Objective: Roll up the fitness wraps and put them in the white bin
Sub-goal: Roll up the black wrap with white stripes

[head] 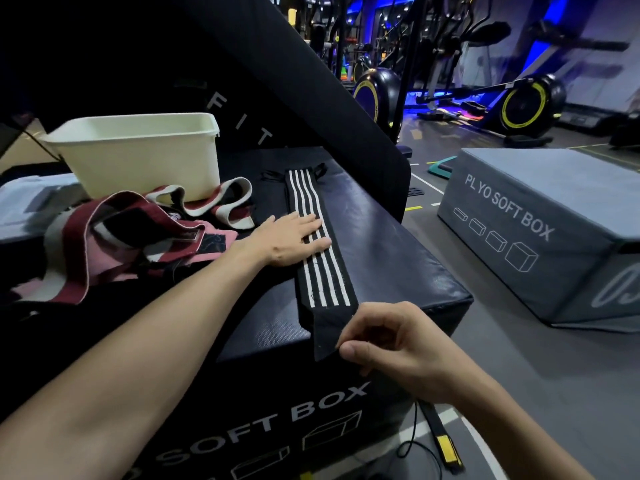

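Observation:
A black fitness wrap with white stripes (325,271) lies stretched flat along the top of a black plyo soft box (398,258). My left hand (294,237) presses flat on the wrap's middle, fingers straight. My right hand (391,344) pinches the wrap's plain black near end at the box's front edge. A tangled heap of maroon, pink and white wraps (138,237) lies to the left. Behind the heap stands the white bin (145,157), which looks to hold nothing.
A grey plyo soft box (540,233) stands on the floor to the right. A black padded panel (311,98) leans behind the black box. Exercise bikes (526,105) stand at the back. A black-and-yellow strap (443,441) and a cable lie on the floor below my right hand.

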A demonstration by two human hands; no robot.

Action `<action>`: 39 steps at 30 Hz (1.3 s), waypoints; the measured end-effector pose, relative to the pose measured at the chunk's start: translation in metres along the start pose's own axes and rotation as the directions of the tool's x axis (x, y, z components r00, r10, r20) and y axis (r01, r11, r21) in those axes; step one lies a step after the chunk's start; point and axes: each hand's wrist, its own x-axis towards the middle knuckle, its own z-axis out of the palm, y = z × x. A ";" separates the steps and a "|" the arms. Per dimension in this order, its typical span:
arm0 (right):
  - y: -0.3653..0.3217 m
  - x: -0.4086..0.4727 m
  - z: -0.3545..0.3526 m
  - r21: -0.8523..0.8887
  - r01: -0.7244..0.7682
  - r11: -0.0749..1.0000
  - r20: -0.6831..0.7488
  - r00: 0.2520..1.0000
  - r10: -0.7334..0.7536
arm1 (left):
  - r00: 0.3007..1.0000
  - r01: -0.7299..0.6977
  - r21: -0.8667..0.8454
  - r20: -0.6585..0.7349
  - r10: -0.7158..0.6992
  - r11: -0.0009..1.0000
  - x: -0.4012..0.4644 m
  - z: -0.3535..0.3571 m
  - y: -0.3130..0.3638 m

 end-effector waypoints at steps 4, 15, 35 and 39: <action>0.002 -0.003 0.000 0.040 -0.027 0.999 -0.019 0.999 0.027 | 0.977 0.005 0.070 -0.214 0.010 0.998 -0.012 -0.002 0.011; -0.004 -0.006 0.002 0.057 -0.055 0.997 -0.044 0.997 0.058 | 0.816 -0.534 -0.187 -0.369 0.445 0.824 -0.158 0.017 0.028; -0.025 -0.009 0.017 0.184 -0.172 0.968 -0.162 0.966 0.202 | 0.855 -0.390 -0.511 -0.510 0.095 0.766 -0.200 0.028 0.056; -0.026 -0.009 0.016 0.182 -0.176 0.968 -0.162 0.965 0.206 | 0.921 -0.316 -0.685 -0.386 0.041 0.657 -0.198 0.027 0.058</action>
